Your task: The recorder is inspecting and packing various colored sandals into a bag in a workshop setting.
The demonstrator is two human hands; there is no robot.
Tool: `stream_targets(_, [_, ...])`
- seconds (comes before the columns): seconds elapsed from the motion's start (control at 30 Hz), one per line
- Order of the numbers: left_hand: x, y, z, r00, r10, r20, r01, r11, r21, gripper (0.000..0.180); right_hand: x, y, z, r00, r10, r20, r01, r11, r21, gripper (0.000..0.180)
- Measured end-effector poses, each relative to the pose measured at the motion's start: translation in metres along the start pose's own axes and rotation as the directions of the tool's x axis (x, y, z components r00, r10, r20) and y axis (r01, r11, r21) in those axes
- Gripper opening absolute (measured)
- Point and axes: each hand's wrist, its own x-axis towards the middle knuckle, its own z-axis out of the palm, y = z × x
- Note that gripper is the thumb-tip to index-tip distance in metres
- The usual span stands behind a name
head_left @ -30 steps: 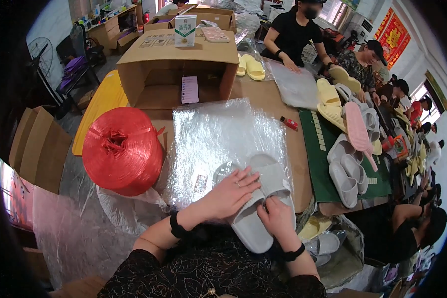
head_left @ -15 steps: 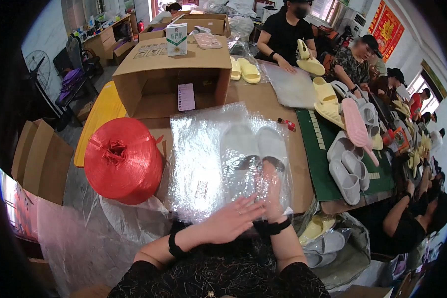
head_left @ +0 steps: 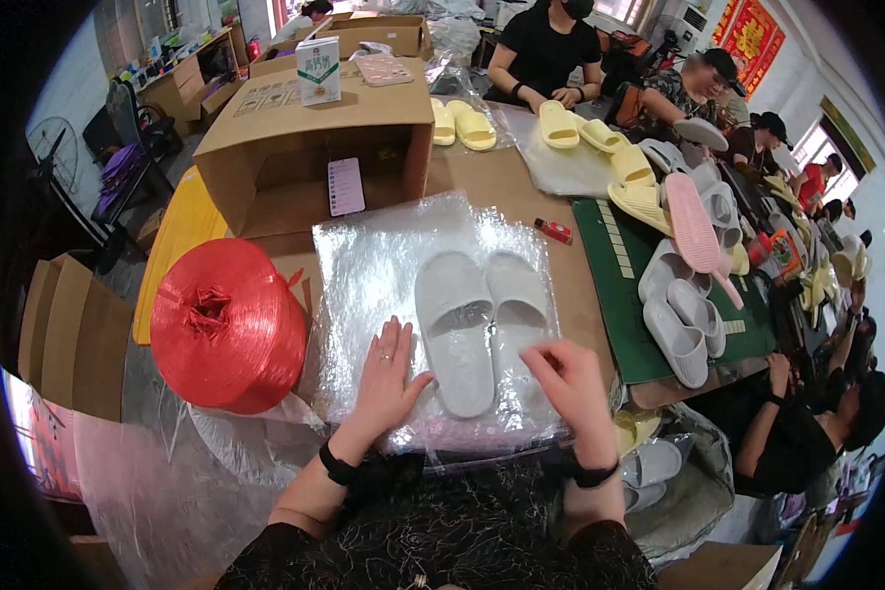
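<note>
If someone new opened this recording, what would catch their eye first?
Probably the big, shiny red plastic roll on the left. Next come the grey slippers in the centre, with glossy clear film around them, the left hand spread beside them and the right hand at their other side. A pink slipper also stands out farther right.

Black top (head_left: pixel 433 536) with pale floral lines, black wristbands (head_left: pixel 337 465), ring (head_left: pixel 384 359).

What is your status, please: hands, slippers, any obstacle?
Left hand open, flat on clear plastic. Right hand half curled, grip unclear. Grey slippers side by side, toes pointing away. Red roll at left, not blocking them.
</note>
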Motion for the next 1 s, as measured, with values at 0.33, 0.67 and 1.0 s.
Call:
stream_targets(0.33, [-0.005,0.001,0.008,0.999,0.026,0.029,-0.030,0.987,0.158,0.087,0.094,0.076,0.107,0.962,-0.098,-0.256,-0.057,0.842,-0.536,0.036])
stream_targets(0.67, [-0.003,0.001,0.008,1.000,0.007,0.023,-0.010,0.993,0.122,0.087,-0.023,0.124,0.037,0.750,0.101,-0.654,-0.046,0.994,0.101,0.015])
stream_targets(1.0, [-0.002,-0.006,0.013,0.996,0.084,0.026,-0.087,0.984,0.153,0.085,-0.197,0.320,-0.040,-0.543,0.281,-0.792,-0.479,0.671,0.567,0.025])
